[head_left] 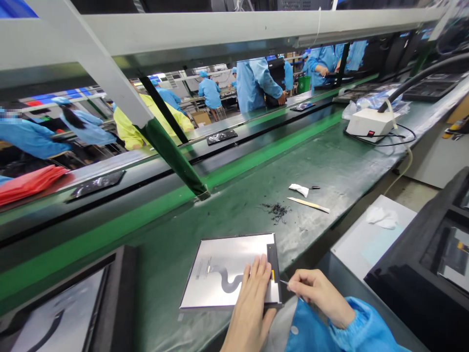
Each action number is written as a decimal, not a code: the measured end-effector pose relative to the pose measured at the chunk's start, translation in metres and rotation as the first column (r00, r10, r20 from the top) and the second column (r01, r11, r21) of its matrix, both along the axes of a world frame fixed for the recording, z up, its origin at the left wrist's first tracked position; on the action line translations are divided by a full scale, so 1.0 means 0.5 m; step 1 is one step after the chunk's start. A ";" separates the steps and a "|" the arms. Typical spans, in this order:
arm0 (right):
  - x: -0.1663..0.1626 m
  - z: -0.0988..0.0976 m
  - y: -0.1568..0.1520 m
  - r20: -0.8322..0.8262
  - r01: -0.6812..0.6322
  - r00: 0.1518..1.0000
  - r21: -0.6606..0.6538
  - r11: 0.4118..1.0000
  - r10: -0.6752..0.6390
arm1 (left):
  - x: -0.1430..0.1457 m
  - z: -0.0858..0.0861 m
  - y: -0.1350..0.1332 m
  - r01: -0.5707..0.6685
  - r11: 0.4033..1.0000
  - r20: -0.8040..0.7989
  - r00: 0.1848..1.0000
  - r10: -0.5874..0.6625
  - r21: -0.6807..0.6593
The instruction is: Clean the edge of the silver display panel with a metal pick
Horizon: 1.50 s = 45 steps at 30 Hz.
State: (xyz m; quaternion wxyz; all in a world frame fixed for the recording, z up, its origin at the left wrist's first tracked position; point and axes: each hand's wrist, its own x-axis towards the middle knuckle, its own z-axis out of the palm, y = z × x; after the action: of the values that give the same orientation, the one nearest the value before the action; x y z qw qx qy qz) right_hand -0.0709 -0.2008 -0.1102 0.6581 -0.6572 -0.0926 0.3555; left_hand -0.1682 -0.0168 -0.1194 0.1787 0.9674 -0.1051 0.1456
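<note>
A flat display panel [208, 252] with a silvery back and a dark strip along its right side lies on the green bench. On its right part rests my left hand [254, 288], flat with fingers stretched out, over one end of a grey curved flex cable [227, 282]. Just off the panel's right edge, my right hand [317, 291] pinches a thin pointed metal tool [284, 282]. Its tip reaches the edge near a small orange tab [272, 275]; most of the tool is hidden in the fingers, so its kind is unclear.
Black scraps [277, 211], a pale blade-shaped stick [309, 204] and a white tissue [299, 189] lie beyond the panel. A black foam tray [126, 293] holds another panel at left. A white box [370, 122] with a hose stands far right. A green post [176, 159] meets the bench.
</note>
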 end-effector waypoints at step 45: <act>0.080 0.104 -0.030 -0.055 0.275 0.960 0.011 0.961 -0.274 | 0.007 -0.009 0.010 0.051 0.997 -0.015 0.999 -0.051 0.053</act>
State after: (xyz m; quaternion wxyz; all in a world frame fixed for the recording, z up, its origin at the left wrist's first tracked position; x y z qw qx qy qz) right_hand -0.0309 -0.2158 -0.0582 0.7093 -0.6479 0.0134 0.2773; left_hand -0.1647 -0.0121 -0.1242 0.1570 0.9698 -0.1324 0.1314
